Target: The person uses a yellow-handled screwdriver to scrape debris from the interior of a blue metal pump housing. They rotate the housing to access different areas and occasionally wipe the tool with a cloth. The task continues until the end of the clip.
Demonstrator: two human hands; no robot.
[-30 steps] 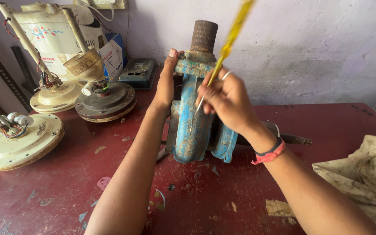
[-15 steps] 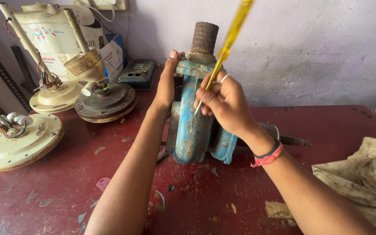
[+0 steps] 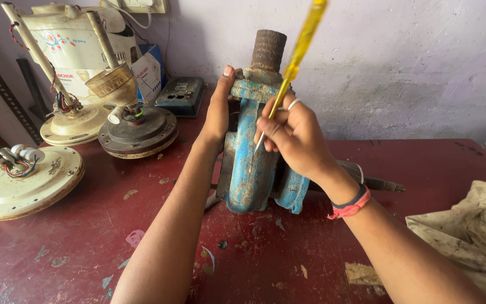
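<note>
A worn blue pump casing (image 3: 248, 169) stands on edge on the red table (image 3: 85, 247), with a rusty threaded pipe stub (image 3: 268, 50) at its top. My left hand (image 3: 219, 110) grips the casing's upper left side and steadies it. My right hand (image 3: 293, 135) holds a yellow-handled screwdriver (image 3: 299, 48) like a pen, handle pointing up, metal tip against the casing's face. A ring sits on one finger and a red band on that wrist.
Cream ceiling-fan motor housings (image 3: 23, 180) and a dark motor (image 3: 139, 132) lie at the left. A blue box and a grey switch plate (image 3: 184, 95) stand at the back by the wall. A dirty cloth (image 3: 473, 231) lies at the right edge.
The right hand and screwdriver have shifted slightly against the casing. The left hand keeps the same grip.
</note>
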